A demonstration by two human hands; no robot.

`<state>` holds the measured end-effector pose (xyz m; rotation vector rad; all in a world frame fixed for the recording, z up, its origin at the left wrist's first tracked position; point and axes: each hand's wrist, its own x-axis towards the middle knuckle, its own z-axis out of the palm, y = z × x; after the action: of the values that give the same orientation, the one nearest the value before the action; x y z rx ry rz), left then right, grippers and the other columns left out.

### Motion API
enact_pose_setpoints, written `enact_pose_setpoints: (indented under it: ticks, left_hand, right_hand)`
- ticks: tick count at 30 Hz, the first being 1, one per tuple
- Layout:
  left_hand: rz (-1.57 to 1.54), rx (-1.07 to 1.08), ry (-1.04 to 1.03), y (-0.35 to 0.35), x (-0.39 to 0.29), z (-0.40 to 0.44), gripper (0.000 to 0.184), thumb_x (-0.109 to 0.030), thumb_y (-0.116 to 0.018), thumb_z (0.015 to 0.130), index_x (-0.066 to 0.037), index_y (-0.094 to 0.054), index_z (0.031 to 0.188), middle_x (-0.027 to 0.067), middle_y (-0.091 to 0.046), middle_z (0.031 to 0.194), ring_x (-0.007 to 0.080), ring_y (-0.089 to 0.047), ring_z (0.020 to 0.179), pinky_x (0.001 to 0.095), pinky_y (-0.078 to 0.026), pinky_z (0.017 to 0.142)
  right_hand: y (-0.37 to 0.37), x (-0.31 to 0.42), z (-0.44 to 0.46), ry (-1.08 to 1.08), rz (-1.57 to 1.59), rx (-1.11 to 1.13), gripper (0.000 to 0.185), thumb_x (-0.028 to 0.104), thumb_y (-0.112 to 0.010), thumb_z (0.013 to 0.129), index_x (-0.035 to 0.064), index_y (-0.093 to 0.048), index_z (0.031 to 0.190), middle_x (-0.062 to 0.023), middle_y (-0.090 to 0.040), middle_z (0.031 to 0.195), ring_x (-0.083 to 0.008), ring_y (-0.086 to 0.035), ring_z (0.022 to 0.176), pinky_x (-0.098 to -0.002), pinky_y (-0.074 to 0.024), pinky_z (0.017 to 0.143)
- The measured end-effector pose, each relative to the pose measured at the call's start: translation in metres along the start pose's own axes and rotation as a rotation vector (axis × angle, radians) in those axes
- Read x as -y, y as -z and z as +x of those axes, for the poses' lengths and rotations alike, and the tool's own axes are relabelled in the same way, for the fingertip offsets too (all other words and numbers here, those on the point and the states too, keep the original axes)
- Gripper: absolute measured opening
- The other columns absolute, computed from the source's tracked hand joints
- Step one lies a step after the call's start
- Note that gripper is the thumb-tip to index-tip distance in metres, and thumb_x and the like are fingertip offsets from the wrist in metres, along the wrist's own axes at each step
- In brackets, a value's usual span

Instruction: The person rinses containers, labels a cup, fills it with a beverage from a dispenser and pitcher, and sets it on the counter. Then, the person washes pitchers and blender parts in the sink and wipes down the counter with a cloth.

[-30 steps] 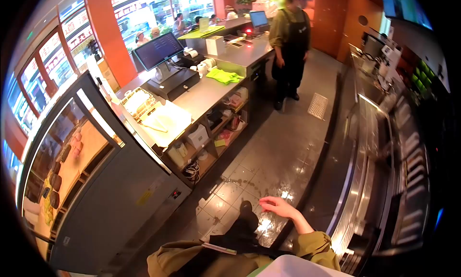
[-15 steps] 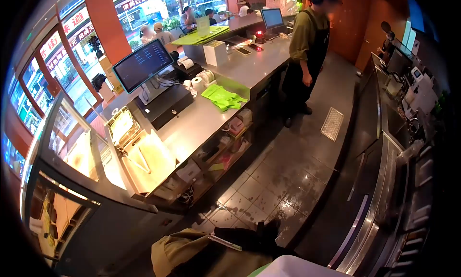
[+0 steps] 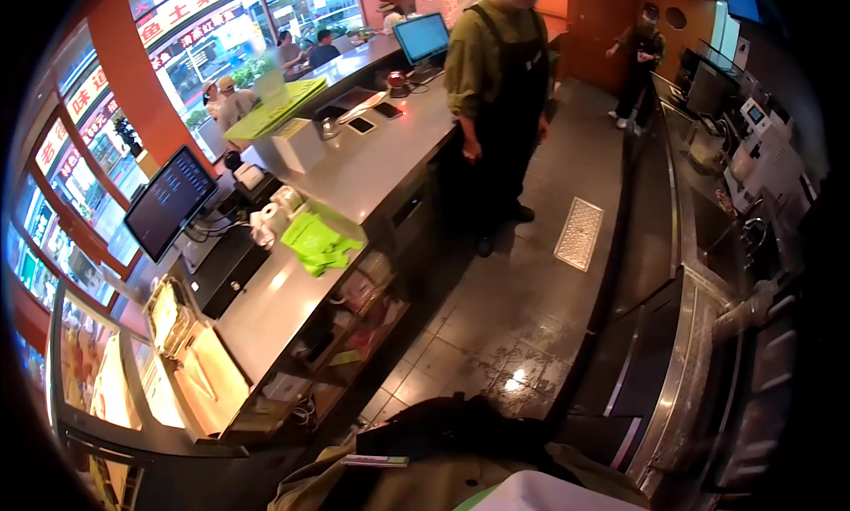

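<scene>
Left hand and right hand: out of view; whether the fingers are apart or together cannot be told. Nearest item: smooth white object with a rounded corner [image 3: 551, 493], at the bottom edge, just in front of the wearer's khaki clothing [image 3: 310, 483]. Form: pale, plain face, green strip along its left side; possibly a container or lid, as most of it is cut off. Farther ahead, left: bright green crumpled material [image 3: 317, 243] lies on the grey surface [image 3: 266, 321], near white paper rolls [image 3: 268, 212] and a flat black box [image 3: 226, 276].
</scene>
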<state>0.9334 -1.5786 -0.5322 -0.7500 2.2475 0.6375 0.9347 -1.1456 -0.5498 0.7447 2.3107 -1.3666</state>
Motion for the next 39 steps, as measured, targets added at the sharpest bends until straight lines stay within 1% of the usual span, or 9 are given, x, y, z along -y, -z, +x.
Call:
enact_pose_setpoints:
  ticks: [13,14,21,24,27,29,30,33,39]
  left_hand:
    - [0.112,0.011,-0.114,0.008,-0.22,0.051,0.049,-0.042,-0.046,0.078,0.003,-0.055,0.094,0.0182,-0.059,0.09,0.0294,-0.056,0.084,0.0372,-0.042,0.074]
    - [0.123,0.007,-0.18,0.008,-0.234,0.065,0.038,-0.034,-0.045,0.076,0.002,-0.058,0.08,0.0172,-0.059,0.075,0.0322,-0.056,0.072,0.0404,-0.044,0.068]
    - [0.239,0.139,-0.513,0.0,-0.341,0.173,0.035,-0.033,-0.046,0.076,0.001,-0.058,0.075,0.0154,-0.058,0.068,0.0291,-0.056,0.065,0.0391,-0.043,0.061]
    - [0.256,0.157,-0.734,-0.003,-0.401,0.217,0.034,-0.032,-0.046,0.076,0.0,-0.058,0.073,0.0146,-0.058,0.066,0.0278,-0.056,0.062,0.0385,-0.043,0.058]
    - [0.345,0.053,-1.093,-0.008,-0.453,0.268,0.034,-0.032,-0.046,0.076,0.0,-0.058,0.07,0.0138,-0.058,0.063,0.0264,-0.056,0.059,0.0379,-0.043,0.055]
    - [0.348,0.006,-1.202,-0.008,-0.486,0.294,0.033,-0.031,-0.047,0.076,-0.001,-0.058,0.069,0.0132,-0.058,0.061,0.0256,-0.056,0.057,0.0376,-0.042,0.053]
    - [0.323,0.021,-1.199,-0.006,-0.503,0.302,0.033,-0.031,-0.047,0.076,-0.001,-0.058,0.068,0.0129,-0.057,0.06,0.0251,-0.056,0.056,0.0374,-0.042,0.052]
    - [-0.149,0.479,-0.538,0.016,-0.556,0.288,0.024,-0.022,-0.048,0.076,-0.001,-0.058,0.074,0.0084,-0.056,0.059,0.017,-0.053,0.052,0.0304,-0.041,0.05]
    - [-0.15,0.575,-0.461,0.01,-0.603,0.306,0.02,-0.017,-0.049,0.076,0.0,-0.057,0.068,0.0058,-0.054,0.055,0.014,-0.049,0.048,0.0275,-0.038,0.044]
  right_hand:
    - [0.063,-0.019,0.088,-0.251,-0.02,-0.02,0.038,0.034,-0.053,0.073,-0.0038,-0.057,0.071,-0.0179,-0.054,0.06,-0.0269,-0.053,0.058,-0.0392,-0.0396,0.054]
    - [0.063,-0.016,0.092,-0.261,-0.023,-0.027,0.038,0.034,-0.053,0.073,-0.004,-0.057,0.071,-0.0178,-0.054,0.06,-0.0266,-0.053,0.057,-0.0393,-0.0394,0.054]
    - [0.076,0.034,0.134,-0.322,-0.052,-0.107,0.039,0.033,-0.054,0.072,-0.0055,-0.056,0.067,-0.0172,-0.053,0.057,-0.0247,-0.052,0.053,-0.0394,-0.0386,0.05]
    - [0.104,0.058,0.176,-0.295,0.03,-0.204,0.041,0.033,-0.054,0.07,-0.0066,-0.056,0.064,-0.0194,-0.052,0.054,-0.0318,-0.054,0.054,-0.0417,-0.0407,0.051]
    - [0.131,0.069,0.242,-0.25,-0.001,-0.101,0.041,0.033,-0.053,0.071,-0.0072,-0.057,0.064,-0.0221,-0.054,0.057,-0.0373,-0.056,0.061,-0.0429,-0.0436,0.057]
    - [0.156,0.093,0.281,-0.245,-0.147,-0.174,0.034,0.035,-0.056,0.073,0.0013,-0.062,0.076,-0.0121,-0.061,0.063,-0.0264,-0.06,0.058,-0.0345,-0.0467,0.062]
    - [0.166,0.107,0.295,-0.227,-0.093,-0.28,0.033,0.033,-0.055,0.073,0.0006,-0.061,0.076,-0.0132,-0.061,0.064,-0.0266,-0.06,0.059,-0.0352,-0.0466,0.061]
    - [0.196,0.159,0.321,-0.106,-0.044,-0.497,0.031,0.029,-0.054,0.074,-0.0005,-0.061,0.077,-0.0154,-0.06,0.066,-0.0265,-0.061,0.062,-0.0362,-0.0465,0.062]
    - [0.203,0.166,0.33,-0.194,-0.082,-0.46,0.028,0.027,-0.053,0.072,-0.0002,-0.061,0.075,-0.0151,-0.061,0.067,-0.0243,-0.061,0.063,-0.0352,-0.0471,0.063]
